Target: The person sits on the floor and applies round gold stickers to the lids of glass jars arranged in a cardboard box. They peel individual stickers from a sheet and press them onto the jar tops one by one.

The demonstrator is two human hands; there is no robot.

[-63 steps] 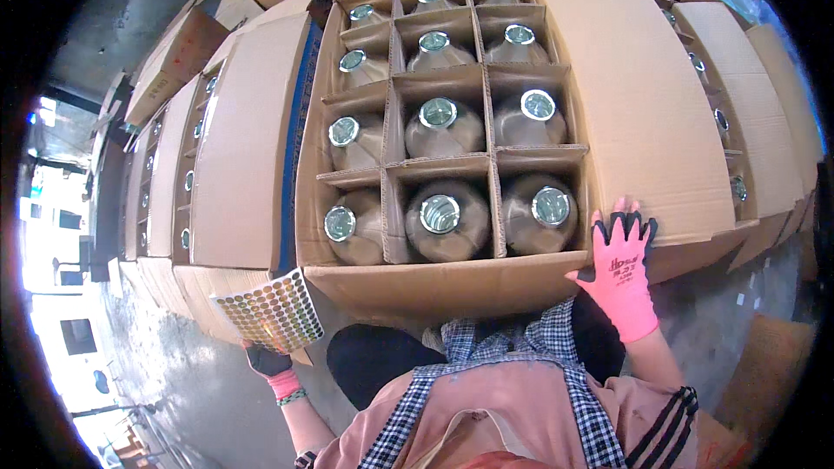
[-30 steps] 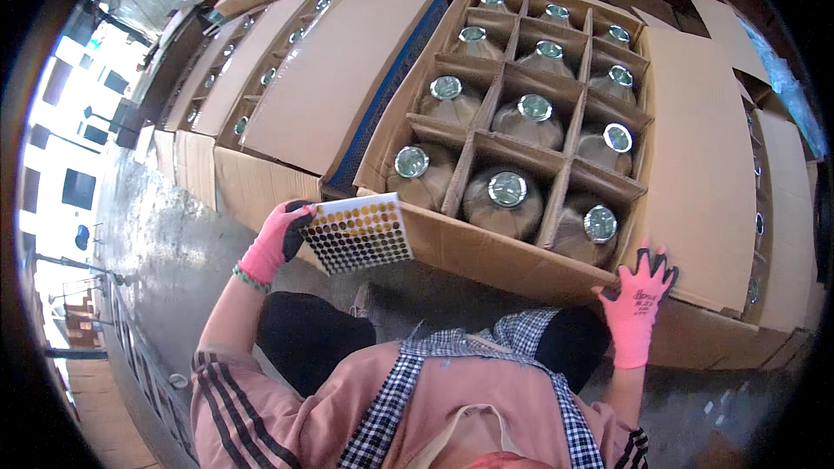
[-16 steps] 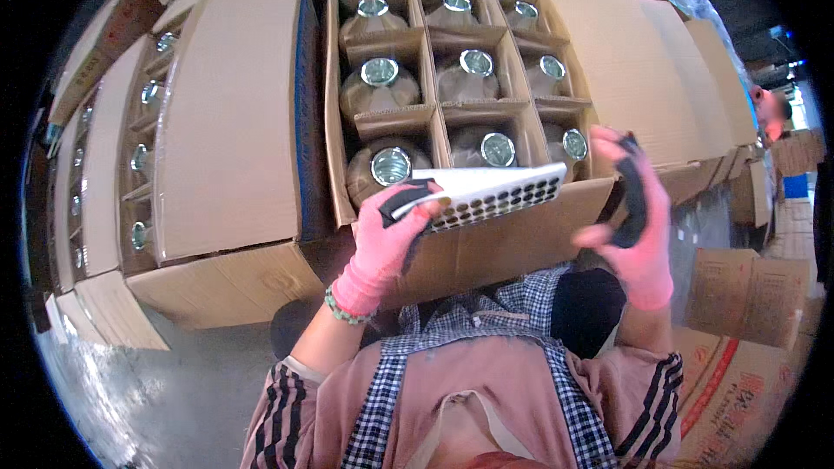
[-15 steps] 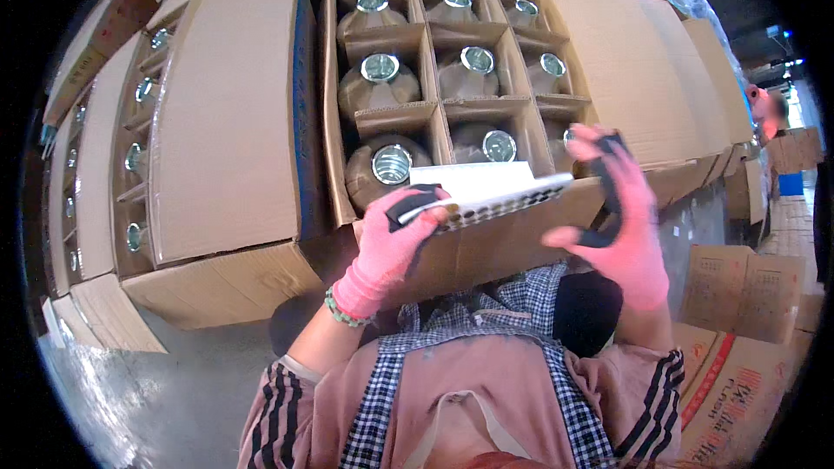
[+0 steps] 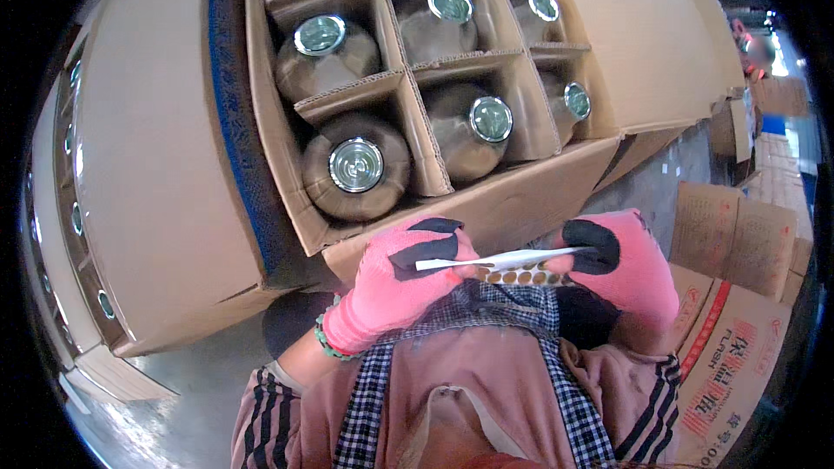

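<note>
In front of my body, both hands hold a thin white sheet of stickers (image 5: 524, 276) nearly edge-on, and rows of round brownish-gold dots show on its near face. My left hand (image 5: 404, 269), in a pink glove with dark fingertips, is closed around the sheet's left end. The right hand (image 5: 627, 265), gloved alike, pinches the opposite end, its fingertips curled out of sight. Just beyond them stands an open cardboard box (image 5: 512, 195). Its dividers separate several round glass bottles; the nearest bottle (image 5: 356, 165) at the left has a silvery-rimmed mouth facing up.
To the left stands another carton (image 5: 143, 148) with a broad raised flap, and glass mouths show in a row beside it. A printed carton (image 5: 738, 365) lies at the lower right, under a folded cardboard piece (image 5: 734, 239). Another person (image 5: 754, 48) is far off at the right.
My right hand has gone from open and apart to closed on the sheet's right end. The sheet has come down toward my body, away from the box, and tilted edge-on.
</note>
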